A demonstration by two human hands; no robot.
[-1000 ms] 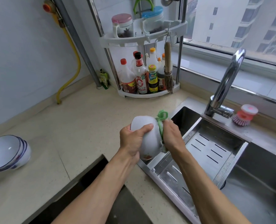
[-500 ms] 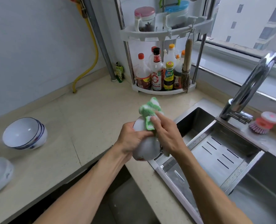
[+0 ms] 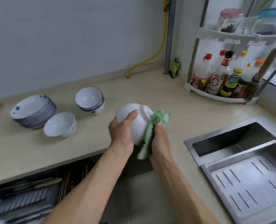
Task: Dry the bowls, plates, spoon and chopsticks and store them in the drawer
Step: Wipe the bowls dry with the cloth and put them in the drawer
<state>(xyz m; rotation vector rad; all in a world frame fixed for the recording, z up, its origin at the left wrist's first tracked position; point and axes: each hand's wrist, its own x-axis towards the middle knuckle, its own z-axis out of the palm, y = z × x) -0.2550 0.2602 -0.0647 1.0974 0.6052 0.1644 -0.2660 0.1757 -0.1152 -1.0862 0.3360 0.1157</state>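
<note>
Left hand (image 3: 122, 131) is gripping a white bowl (image 3: 134, 120); right hand (image 3: 160, 139) is clutching a green cloth (image 3: 151, 128) against it, above the beige table (image 3: 134, 88) beside a steel sink (image 3: 240, 143).

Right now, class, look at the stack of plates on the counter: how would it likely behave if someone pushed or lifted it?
The stack of plates looks like glazed ceramic, so probably heavy for its size and breakable. It already leans to one side, so a sideways push may slide the upper plates off. On the smooth counter it would likely slide rather than tip whole.
</note>
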